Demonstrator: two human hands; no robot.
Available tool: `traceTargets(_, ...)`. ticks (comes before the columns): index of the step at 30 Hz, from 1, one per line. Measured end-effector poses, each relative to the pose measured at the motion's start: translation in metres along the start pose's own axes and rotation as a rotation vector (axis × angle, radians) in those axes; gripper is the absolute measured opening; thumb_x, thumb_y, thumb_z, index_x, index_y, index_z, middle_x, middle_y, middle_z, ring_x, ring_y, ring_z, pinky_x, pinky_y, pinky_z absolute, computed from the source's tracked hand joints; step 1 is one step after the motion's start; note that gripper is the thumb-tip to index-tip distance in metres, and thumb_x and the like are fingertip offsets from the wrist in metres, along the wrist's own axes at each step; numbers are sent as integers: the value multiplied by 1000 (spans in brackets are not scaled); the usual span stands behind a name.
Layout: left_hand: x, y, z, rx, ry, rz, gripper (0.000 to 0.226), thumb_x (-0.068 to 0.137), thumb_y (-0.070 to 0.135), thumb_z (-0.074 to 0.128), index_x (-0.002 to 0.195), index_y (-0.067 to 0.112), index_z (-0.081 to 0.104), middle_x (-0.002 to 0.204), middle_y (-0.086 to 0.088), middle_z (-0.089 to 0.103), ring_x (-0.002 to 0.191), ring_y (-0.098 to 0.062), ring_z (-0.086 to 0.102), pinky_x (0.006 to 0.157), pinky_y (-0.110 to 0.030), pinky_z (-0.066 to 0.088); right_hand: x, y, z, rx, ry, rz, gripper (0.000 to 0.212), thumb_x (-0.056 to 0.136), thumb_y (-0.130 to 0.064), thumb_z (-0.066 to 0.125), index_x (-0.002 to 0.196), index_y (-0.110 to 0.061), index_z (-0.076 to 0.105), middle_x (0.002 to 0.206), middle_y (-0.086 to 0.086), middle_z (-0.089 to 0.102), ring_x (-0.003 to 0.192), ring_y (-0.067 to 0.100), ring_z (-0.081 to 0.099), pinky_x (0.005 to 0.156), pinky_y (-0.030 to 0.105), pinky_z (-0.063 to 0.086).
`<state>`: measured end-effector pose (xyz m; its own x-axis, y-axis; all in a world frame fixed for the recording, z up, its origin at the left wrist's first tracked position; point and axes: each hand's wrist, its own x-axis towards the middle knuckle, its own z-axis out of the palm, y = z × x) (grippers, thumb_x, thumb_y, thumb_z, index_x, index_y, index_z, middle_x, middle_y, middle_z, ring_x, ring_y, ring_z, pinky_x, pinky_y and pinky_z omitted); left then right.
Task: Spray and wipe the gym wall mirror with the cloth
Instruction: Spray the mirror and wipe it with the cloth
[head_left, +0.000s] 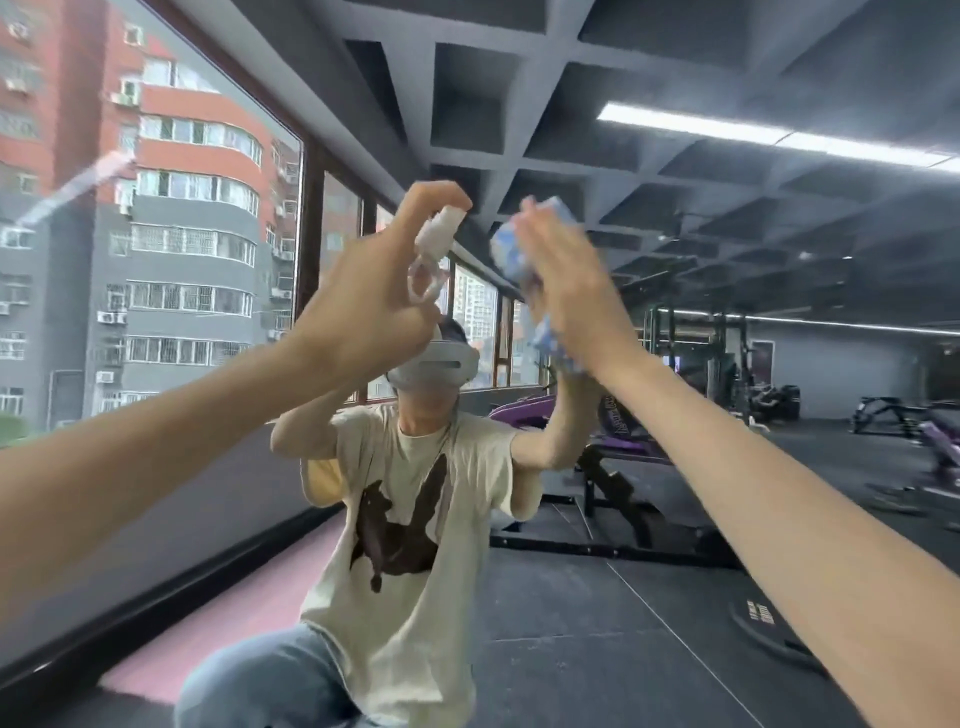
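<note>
i see left hand (363, 306), fingers curled round the spray bottle (439, 234), nozzle toward the mirror (675, 218) to wet it, and right hand (566, 280), fingers straight, pressing the cloth (511, 244) flat on the mirror close by, likely to wipe.

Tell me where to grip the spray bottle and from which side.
Take the spray bottle at the neck under its white head, from the rear, opposite the nozzle. The head points at the mirror, so fingers wrapped from behind, as the left hand does now, keep the spray path free. The hand hides the bottle's body.
</note>
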<state>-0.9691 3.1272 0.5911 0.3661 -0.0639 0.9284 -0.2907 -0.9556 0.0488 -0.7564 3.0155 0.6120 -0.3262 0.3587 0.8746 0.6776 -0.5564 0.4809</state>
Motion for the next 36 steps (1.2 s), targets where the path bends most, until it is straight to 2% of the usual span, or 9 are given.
traceTargets(4, -14, -11, 1, 9, -45, 8, 76, 71, -13, 59, 133, 25, 36, 54, -2, 45, 45, -8, 41, 43, -19, 36, 16, 32, -11, 118, 385, 705, 42, 104, -8, 39, 145, 0, 36, 152, 10, 37, 143, 15, 24, 121, 22, 13)
traceTargets(7, -17, -13, -1, 24, 5, -31, 78, 68, -13, 58, 133, 26, 38, 61, -9, 53, 46, -11, 44, 44, -24, 38, 11, -34, 22, 178, 292, 339, 34, 104, -2, 23, 126, 4, 48, 124, 21, 56, 121, 17, 42, 114, 7, 10)
traceTargets(11, -25, -13, -11, -7, -15, -54, 72, 74, -11, 58, 133, 24, 37, 72, -12, 57, 45, -7, 50, 41, -15, 40, -34, -71, 42, -11, -116, -269, 61, 88, 12, 48, 144, -12, 38, 148, 1, 34, 140, 18, 31, 122, 26, 10)
traceTargets(16, -52, -17, -9, 17, -92, -92, 73, 73, -12, 61, 134, 19, 36, 76, -4, 58, 51, 2, 55, 45, -8, 39, -26, -25, -7, 185, 254, 647, 52, 99, 2, 31, 150, -8, 30, 159, 12, 24, 149, 27, 15, 123, 40, 11)
traceTargets(18, -70, -21, 0, 1, -109, -97, 70, 76, -9, 62, 132, 23, 36, 70, -6, 59, 52, -3, 57, 45, -14, 43, -51, -98, 7, 320, 159, 501, 61, 91, 15, 33, 148, -7, 34, 157, 13, 29, 148, 28, 17, 120, 47, 19)
traceTargets(22, -113, -33, 14, 83, -205, -99, 75, 74, -6, 64, 126, 39, 35, 54, 4, 51, 51, -6, 51, 51, -17, 40, -151, -188, 20, 414, -122, -291, 55, 80, 5, 38, 132, -2, 54, 137, 16, 55, 132, 25, 36, 116, 38, 24)
traceTargets(26, -168, -44, 27, 165, -360, -91, 78, 67, -11, 64, 131, 30, 44, 97, 22, 64, 92, -3, 50, 57, -4, 37, -155, -141, 22, 305, 57, 19, 53, 93, 11, 47, 142, -6, 41, 149, 13, 42, 143, 23, 28, 121, 36, 19)
traceTargets(29, -202, -60, 46, 121, -391, -152, 79, 66, -9, 58, 134, 27, 43, 128, 9, 52, 80, -5, 46, 64, -4, 40, -151, -146, 23, 207, 142, 136, 48, 92, 11, 56, 138, -2, 49, 144, 18, 48, 138, 29, 34, 120, 39, 22)
traceTargets(36, -264, -67, 64, 107, -335, -197, 76, 67, -9, 56, 119, 40, 31, 89, 12, 50, 53, -15, 41, 47, -34, 44, -151, -162, 22, 194, 169, 282, 42, 98, 4, 46, 140, 0, 45, 147, 19, 44, 139, 33, 33, 121, 36, 12)
